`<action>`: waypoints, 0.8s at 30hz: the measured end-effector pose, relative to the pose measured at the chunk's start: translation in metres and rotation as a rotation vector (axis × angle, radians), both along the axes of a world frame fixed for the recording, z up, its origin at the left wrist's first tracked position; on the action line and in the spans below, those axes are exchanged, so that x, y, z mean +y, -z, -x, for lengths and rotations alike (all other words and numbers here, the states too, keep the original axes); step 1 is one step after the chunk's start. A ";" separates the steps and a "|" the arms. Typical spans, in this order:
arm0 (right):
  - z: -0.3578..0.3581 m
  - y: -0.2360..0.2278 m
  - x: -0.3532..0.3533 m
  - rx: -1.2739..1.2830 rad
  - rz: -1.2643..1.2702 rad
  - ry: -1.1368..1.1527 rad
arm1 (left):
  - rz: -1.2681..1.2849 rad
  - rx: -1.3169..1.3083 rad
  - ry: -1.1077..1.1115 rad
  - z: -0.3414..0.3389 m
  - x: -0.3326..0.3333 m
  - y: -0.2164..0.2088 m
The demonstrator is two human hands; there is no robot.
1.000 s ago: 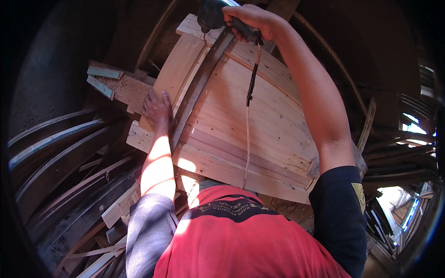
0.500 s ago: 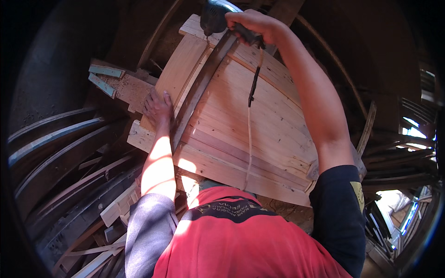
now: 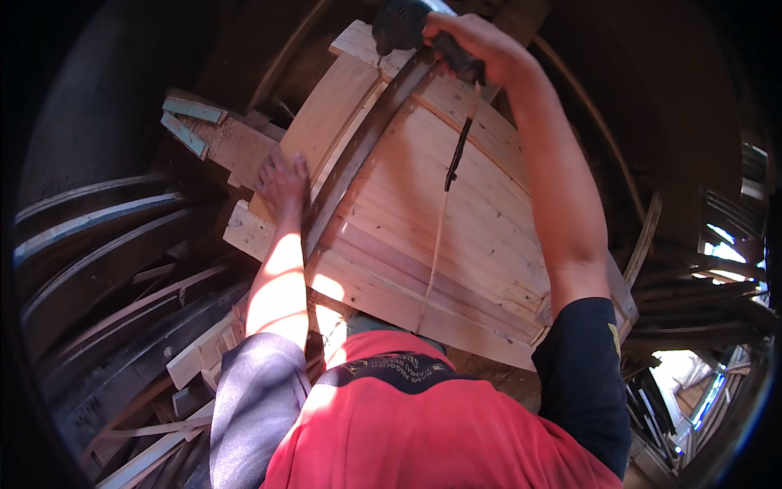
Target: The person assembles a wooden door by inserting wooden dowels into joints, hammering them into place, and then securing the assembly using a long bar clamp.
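My right hand (image 3: 482,47) is closed around the handle of a dark electric drill (image 3: 397,28) at the top of the view. Its bit points down at the far end of a wooden frame rail (image 3: 336,106); whether it has entered the wood is too small to tell. My left hand (image 3: 285,181) lies flat on the near end of that rail, fingers stretched out. Between the rail and the planks of a large wooden panel (image 3: 456,196) runs a long dark bar (image 3: 366,134). From the drill handle a pale cord (image 3: 440,236) with a black-wrapped stretch hangs across the panel.
Left of the panel juts a sawdust-covered board (image 3: 244,151) with blue-green strips (image 3: 186,130) at its end. Curved planks (image 3: 98,224) and wood offcuts (image 3: 204,350) crowd the left side. More stacked timber (image 3: 692,318) lies at the right.
The panel, drill and right hand sit slightly further right in the view. My right hand still grips the drill at the rail's far end, and my left hand keeps its place on the rail.
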State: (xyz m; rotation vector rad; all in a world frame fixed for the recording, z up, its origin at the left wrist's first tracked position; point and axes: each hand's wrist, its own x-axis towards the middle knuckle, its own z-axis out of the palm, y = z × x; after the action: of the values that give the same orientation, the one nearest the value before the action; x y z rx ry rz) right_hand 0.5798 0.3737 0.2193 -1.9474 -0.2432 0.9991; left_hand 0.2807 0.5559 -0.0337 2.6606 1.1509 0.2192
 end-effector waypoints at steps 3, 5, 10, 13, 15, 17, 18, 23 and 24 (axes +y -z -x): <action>0.014 -0.048 0.011 0.084 -0.039 0.125 | -0.009 0.022 -0.013 0.000 -0.002 -0.003; 0.012 -0.057 0.010 0.110 -0.091 0.173 | 0.004 0.042 -0.002 -0.001 0.000 0.000; 0.014 -0.048 0.021 0.024 -0.104 0.036 | -0.051 0.007 0.000 -0.001 0.001 0.004; 0.016 -0.041 0.030 0.004 -0.042 0.071 | -0.052 -0.002 0.005 0.000 0.000 0.004; 0.013 -0.033 0.029 -0.003 -0.040 0.095 | -0.042 -0.029 0.024 -0.001 0.000 0.005; 0.012 -0.034 0.029 -0.011 -0.039 0.093 | -0.047 -0.031 0.029 -0.001 0.000 0.003; 0.012 -0.034 0.029 -0.016 -0.038 0.093 | -0.050 -0.033 0.032 0.000 -0.001 0.001; 0.013 -0.032 0.034 0.003 -0.063 0.058 | -0.040 0.014 0.006 0.000 0.002 0.003; 0.012 -0.032 0.033 0.007 -0.065 0.054 | -0.035 0.027 0.003 -0.001 0.001 0.002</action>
State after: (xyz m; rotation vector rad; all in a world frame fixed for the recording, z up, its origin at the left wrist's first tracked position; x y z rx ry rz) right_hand 0.5675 0.4071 0.2514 -1.8818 -0.2150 0.9513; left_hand 0.2812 0.5573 -0.0358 2.7040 1.1617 0.2052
